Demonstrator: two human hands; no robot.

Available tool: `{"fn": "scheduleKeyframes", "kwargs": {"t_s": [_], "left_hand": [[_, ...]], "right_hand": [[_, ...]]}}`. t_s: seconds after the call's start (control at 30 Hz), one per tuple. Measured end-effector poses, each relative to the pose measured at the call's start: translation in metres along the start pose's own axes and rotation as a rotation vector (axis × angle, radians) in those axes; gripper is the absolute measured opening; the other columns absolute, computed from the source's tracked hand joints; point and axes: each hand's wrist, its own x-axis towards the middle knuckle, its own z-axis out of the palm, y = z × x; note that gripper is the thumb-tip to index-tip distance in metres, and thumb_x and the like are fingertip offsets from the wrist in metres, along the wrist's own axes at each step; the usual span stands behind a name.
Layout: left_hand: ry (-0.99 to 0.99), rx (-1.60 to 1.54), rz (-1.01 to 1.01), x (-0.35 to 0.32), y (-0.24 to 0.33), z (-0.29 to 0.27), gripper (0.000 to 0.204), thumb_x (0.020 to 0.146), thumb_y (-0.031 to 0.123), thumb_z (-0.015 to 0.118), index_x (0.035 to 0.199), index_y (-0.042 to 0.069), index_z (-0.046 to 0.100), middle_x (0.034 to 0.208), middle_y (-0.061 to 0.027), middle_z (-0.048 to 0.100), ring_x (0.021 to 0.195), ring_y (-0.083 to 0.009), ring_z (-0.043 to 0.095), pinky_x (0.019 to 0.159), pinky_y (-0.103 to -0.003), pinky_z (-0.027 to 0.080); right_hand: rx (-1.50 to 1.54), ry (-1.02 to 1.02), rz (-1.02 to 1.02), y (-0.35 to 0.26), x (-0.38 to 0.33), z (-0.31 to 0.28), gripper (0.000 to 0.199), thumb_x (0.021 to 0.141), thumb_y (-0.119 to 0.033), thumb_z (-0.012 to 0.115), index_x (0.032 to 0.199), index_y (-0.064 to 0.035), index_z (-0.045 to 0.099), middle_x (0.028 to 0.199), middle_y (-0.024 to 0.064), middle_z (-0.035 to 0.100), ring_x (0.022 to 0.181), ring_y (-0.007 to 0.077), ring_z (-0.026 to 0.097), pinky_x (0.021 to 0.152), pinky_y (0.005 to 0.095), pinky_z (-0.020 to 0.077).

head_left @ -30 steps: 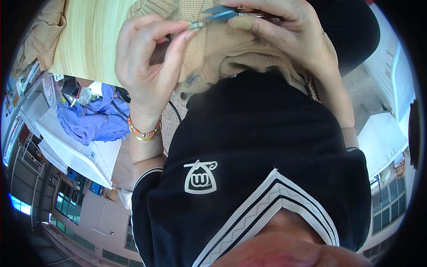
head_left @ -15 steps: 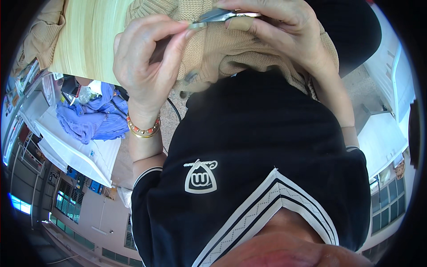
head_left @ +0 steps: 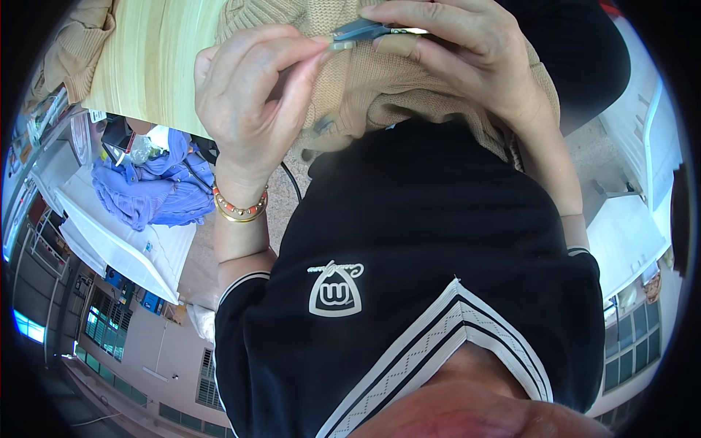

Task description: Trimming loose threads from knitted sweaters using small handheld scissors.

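At the top centre, my left hand point(head_left: 252, 102) pinches a small pale, greenish-white piece point(head_left: 343, 45) between thumb and fingertips; its kind is too small to make out. My right hand point(head_left: 475, 62) is closed on a pair of small thread snips point(head_left: 361, 31), their grey blades pointing left and lying right beside the pale piece. I cannot tell whether the blades touch it. A tan bandage-like wrap point(head_left: 396, 45) covers the right thumb tip. Under both hands, a beige knitted garment point(head_left: 372, 87) lies bunched over my lap.
A light wooden tabletop point(head_left: 157, 66) is at the upper left, with another beige knit point(head_left: 80, 55) on its far left edge. Below it, blue-violet cloth point(head_left: 157, 190) and small items lie in a white bin point(head_left: 109, 226). White panels point(head_left: 628, 226) stand at the right.
My left hand has shifted slightly right with the pale piece, closer to my right hand. The snips have tilted a little, and their blades look darker.
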Motion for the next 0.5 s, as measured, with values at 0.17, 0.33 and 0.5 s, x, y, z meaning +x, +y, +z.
{"fn": "scheduleKeyframes", "kwargs": {"t_s": [0.17, 0.33, 0.5], "left_hand": [[-0.034, -0.02, -0.017, 0.0009, 0.0042, -0.0051, 0.02, 0.077, 0.0, 0.083, 0.093, 0.008, 0.075, 0.089, -0.0028, 0.072, 0.079, -0.0148, 0.065, 0.072, -0.027, 0.044], [-0.069, -0.044, -0.04, -0.0012, 0.0026, -0.0033, 0.021, 0.079, -0.007, 0.082, 0.096, 0.002, 0.074, 0.092, -0.0084, 0.072, 0.082, -0.0169, 0.065, 0.072, -0.026, 0.051], [0.008, -0.093, -0.098, -0.0032, -0.0013, 0.0027, 0.018, 0.077, 0.006, 0.084, 0.091, 0.011, 0.074, 0.087, 0.001, 0.072, 0.077, -0.0144, 0.066, 0.072, -0.029, 0.041]], "right_hand": [[-0.046, -0.012, -0.021, -0.0045, 0.0042, -0.0033, 0.036, 0.08, -0.007, 0.082, 0.115, -0.0032, 0.075, 0.09, 0.0097, 0.066, 0.074, 0.0233, 0.065, 0.062, 0.032, 0.0518], [-0.065, -0.026, -0.003, -0.0071, 0.0053, -0.0033, 0.036, 0.079, -0.008, 0.082, 0.114, -0.0026, 0.075, 0.091, 0.01, 0.066, 0.076, 0.0235, 0.066, 0.064, 0.0322, 0.0526], [-0.073, -0.017, -0.037, -0.0013, 0.0039, -0.0005, 0.036, 0.079, -0.009, 0.083, 0.114, -0.0024, 0.075, 0.093, 0.0107, 0.067, 0.079, 0.0243, 0.067, 0.067, 0.0328, 0.0532]]}}
